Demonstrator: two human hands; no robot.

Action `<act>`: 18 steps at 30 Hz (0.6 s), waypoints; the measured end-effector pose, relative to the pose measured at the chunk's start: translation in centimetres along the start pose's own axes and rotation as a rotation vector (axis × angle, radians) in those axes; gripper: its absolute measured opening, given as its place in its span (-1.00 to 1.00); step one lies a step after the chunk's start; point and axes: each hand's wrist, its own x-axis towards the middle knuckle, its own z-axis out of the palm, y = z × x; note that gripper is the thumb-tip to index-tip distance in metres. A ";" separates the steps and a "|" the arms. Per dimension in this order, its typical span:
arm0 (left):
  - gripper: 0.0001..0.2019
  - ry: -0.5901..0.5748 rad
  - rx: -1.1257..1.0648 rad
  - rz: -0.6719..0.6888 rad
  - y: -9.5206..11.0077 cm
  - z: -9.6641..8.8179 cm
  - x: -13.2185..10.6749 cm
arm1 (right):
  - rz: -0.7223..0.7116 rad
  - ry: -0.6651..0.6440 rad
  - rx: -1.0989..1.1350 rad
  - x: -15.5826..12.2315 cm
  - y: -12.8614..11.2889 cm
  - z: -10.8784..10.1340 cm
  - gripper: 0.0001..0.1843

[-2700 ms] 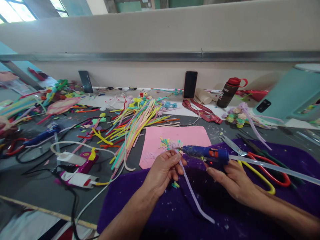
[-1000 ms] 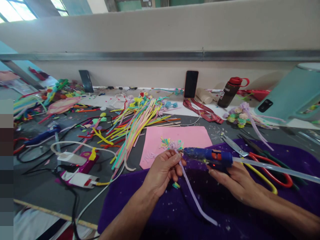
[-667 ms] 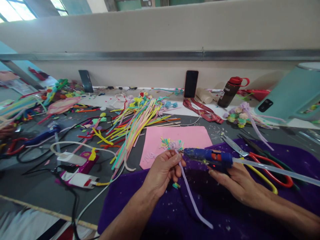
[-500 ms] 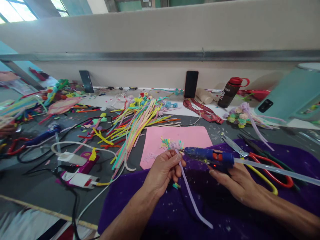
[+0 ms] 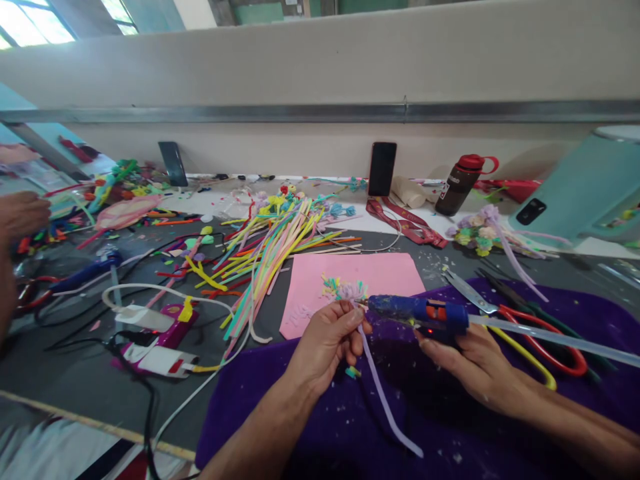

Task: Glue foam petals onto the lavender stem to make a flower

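My left hand (image 5: 327, 343) is closed in a pinch on a small pastel flower cluster (image 5: 345, 290) whose lilac stem (image 5: 385, 397) trails down over the purple cloth (image 5: 350, 427). My right hand (image 5: 470, 363) grips a blue glue gun (image 5: 417, 311) lying sideways. Its nozzle touches the base of the flower cluster, and a clear glue stick (image 5: 555, 340) sticks out of its back. A pink foam sheet (image 5: 385, 273) lies just beyond both hands.
Red and yellow scissors (image 5: 520, 327) lie right of the gun. A heap of coloured strips (image 5: 270, 250), cables and a charger (image 5: 145, 320) fill the left. A phone (image 5: 381, 168), a bottle (image 5: 457, 183) and a teal box (image 5: 585, 190) stand behind. Another person's hand (image 5: 20, 213) shows at far left.
My hands have barely shifted; the glue gun stays at the flower cluster. Another person's hand has come into view at the far left edge.
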 end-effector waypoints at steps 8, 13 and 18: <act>-0.76 -0.015 0.025 -0.012 0.1 0.1 -0.1 | 0.071 0.070 0.244 0.5 0.0 0.0 -0.62; -0.78 0.027 -0.016 0.064 1.5 -0.4 -0.3 | 0.236 0.188 0.297 1.9 0.6 -0.2 -0.65; -0.79 0.076 -0.036 0.180 1.9 -0.5 -1.0 | 0.398 0.175 0.455 3.5 2.6 0.1 -0.64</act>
